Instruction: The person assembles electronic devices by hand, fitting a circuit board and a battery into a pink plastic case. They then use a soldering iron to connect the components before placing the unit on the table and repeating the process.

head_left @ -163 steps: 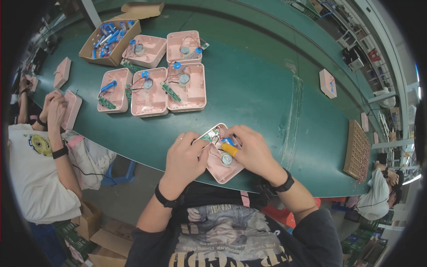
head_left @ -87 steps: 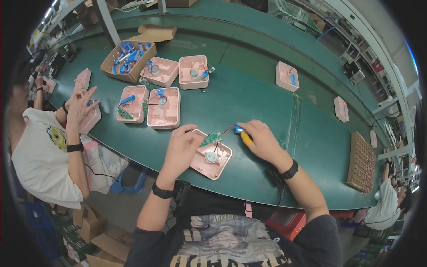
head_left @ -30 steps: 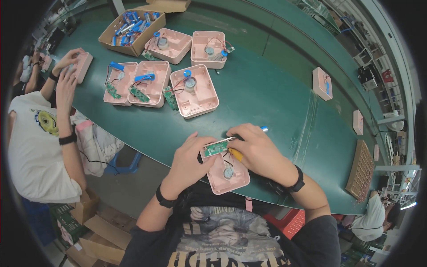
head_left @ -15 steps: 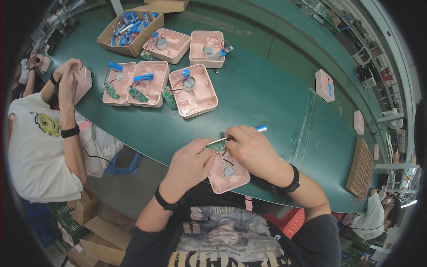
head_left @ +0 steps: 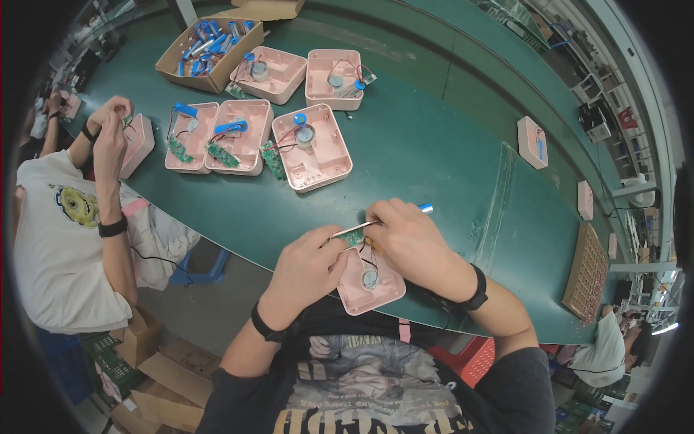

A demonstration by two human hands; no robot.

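Above a lettered shirt [head_left: 390, 376], the left hand [head_left: 309, 262] and right hand [head_left: 412, 240] are gripping a pink case [head_left: 353, 291] containing a green board [head_left: 353, 237].

Table [head_left: 426, 145], near edge, centre: one housing [head_left: 350, 293] between left hand [head_left: 311, 260] and right hand [head_left: 406, 242], with a circuit board [head_left: 353, 237] at its far side. Just beyond the right hand: a cell [head_left: 426, 208]. Farther back, left of centre: five further housings [head_left: 325, 165], three before two. Left of the rear pair: a carton [head_left: 188, 79] containing loose cells [head_left: 210, 45]. Far right: a compartmented tray [head_left: 583, 271].
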